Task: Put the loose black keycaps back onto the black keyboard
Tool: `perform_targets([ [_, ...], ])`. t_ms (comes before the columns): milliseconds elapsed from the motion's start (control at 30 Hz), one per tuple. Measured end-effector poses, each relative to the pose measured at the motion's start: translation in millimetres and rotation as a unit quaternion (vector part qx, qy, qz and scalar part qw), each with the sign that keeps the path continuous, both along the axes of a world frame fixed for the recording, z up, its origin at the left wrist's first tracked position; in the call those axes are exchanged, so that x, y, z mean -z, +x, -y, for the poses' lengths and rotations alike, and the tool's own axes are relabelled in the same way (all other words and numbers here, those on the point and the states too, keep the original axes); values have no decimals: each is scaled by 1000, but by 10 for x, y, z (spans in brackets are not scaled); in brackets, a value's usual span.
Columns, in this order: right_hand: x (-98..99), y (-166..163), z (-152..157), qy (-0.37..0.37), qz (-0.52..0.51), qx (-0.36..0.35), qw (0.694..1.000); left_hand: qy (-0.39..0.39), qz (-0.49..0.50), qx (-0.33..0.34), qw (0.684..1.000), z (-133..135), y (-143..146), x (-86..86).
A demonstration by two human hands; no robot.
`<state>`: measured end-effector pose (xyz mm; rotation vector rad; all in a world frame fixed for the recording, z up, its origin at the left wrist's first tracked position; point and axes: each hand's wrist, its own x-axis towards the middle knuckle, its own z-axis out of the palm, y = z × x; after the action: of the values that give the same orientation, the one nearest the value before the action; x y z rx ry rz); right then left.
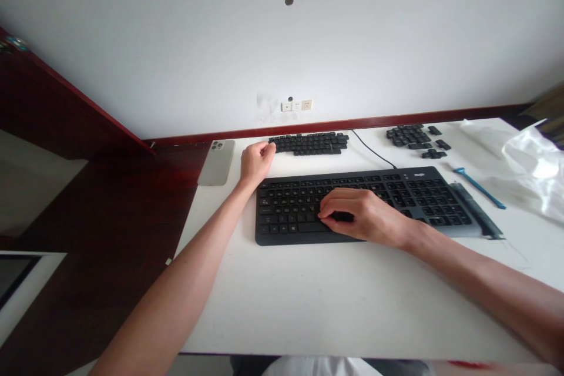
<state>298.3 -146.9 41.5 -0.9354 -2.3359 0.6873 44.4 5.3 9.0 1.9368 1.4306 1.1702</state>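
A black keyboard (282, 220) lies flat on the white table, its cable running out at the back. Keycaps cover its left part, while open square sockets show over the right part. My right hand (359, 211) rests over the keyboard's middle, thumb and fingertips pinched together low at the keys; whatever is between them is hidden. Behind the keyboard's left end, my left hand (257, 161) is closed at the left edge of a neat block of loose black keycaps (311, 143). What its fingers hold, if anything, cannot be made out.
More loose keycaps (408, 136) lie in a cluster at the back right. A thin blue tool (480, 188), a dark rod-like strip (476, 211) and clear plastic wrapping (529, 158) are at the right. A phone (217, 163) lies by the table's left edge.
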Motion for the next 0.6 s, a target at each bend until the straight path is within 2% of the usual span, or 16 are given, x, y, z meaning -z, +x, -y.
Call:
perform_targets([
  [167, -44, 35, -46, -138, -19, 64, 988, 0, 3, 1, 1000, 0, 4, 10],
  [267, -74, 47, -61, -182, -27, 75, 980, 2, 5, 1, 1000, 0, 6, 9],
  [433, -120, 12, -37, -168, -8, 76, 983, 1, 4, 0, 1000, -4, 9, 5],
  [600, -126, -34, -7, -97, 2, 69, 993, 4, 5, -1, 1000, -10, 9, 7],
])
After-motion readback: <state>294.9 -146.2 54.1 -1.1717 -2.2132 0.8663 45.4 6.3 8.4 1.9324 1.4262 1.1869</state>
